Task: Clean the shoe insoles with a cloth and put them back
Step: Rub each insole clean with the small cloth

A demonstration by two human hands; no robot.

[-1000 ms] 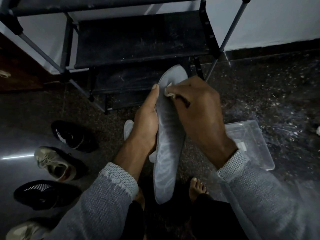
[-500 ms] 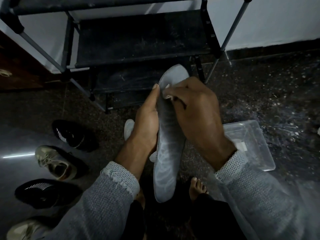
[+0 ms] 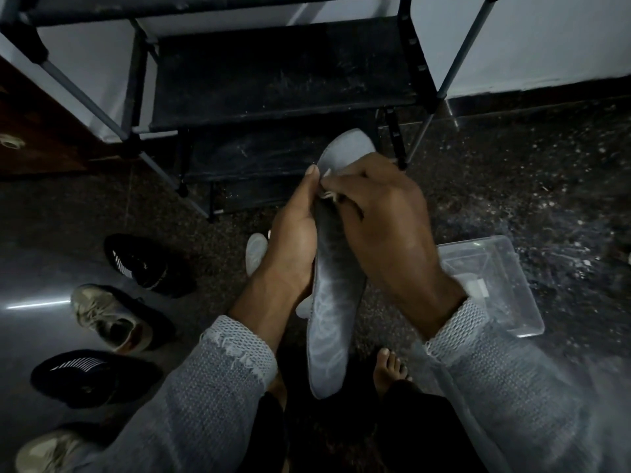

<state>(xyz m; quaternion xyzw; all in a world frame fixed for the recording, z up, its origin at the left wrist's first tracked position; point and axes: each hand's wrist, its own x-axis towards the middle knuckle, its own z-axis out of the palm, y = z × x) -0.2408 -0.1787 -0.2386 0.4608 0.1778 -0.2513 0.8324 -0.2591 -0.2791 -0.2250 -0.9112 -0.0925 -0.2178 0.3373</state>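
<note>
Since 1 s ago right hand point(image 3: 386, 230) w/ cloth point(image 3: 328, 195) moved toward insole point(image 3: 333, 302) toe, pinching cloth; left hand point(image 3: 293, 240), fingers straight, braces insole for wiping.

The insole point(image 3: 336, 295) stands lengthwise between the two hands, the left hand point(image 3: 293, 240) along its left edge, the right hand's fingers point(image 3: 345, 186) on its upper part. Beyond the fingers stands the shoe rack point(image 3: 273, 90). Left of them lie four shoes point(image 3: 143, 264) on the floor; right of them, a plastic box point(image 3: 502, 285) (partly behind the wrist). A second insole point(image 3: 256, 250) lies behind the left hand.
</note>
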